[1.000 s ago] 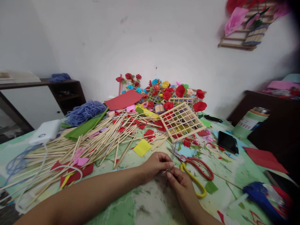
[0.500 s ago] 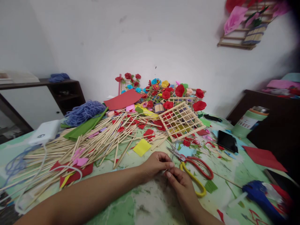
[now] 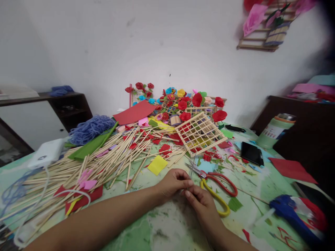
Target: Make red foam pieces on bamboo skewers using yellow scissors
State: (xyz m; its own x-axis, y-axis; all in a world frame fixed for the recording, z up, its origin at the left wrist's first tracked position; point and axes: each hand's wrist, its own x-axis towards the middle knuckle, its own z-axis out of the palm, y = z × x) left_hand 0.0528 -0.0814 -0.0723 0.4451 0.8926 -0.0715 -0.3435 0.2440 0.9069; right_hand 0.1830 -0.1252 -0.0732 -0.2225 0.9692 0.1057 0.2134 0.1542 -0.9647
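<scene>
My left hand (image 3: 174, 182) and my right hand (image 3: 201, 203) meet over the green table (image 3: 167, 226), fingertips pinched together on a thin wire-like stem (image 3: 192, 171) that sticks up between them. What the stem is made of is too fine to tell. Red-and-yellow scissors (image 3: 218, 190) lie just right of my hands. A yellow paper square (image 3: 157, 165) lies a little beyond my left hand.
A big heap of wooden sticks (image 3: 104, 158) covers the left half. A stick lattice (image 3: 200, 133) and paper flowers (image 3: 183, 101) stand at the back. A blue glue gun (image 3: 293, 212), a black phone (image 3: 251, 153), a green flask (image 3: 274, 131), blue yarn (image 3: 90, 126) and a white power bank (image 3: 47, 153) lie around.
My hands stay pinched on the stem in the same spot. The view has tipped slightly, shifting the scene a little left and down.
</scene>
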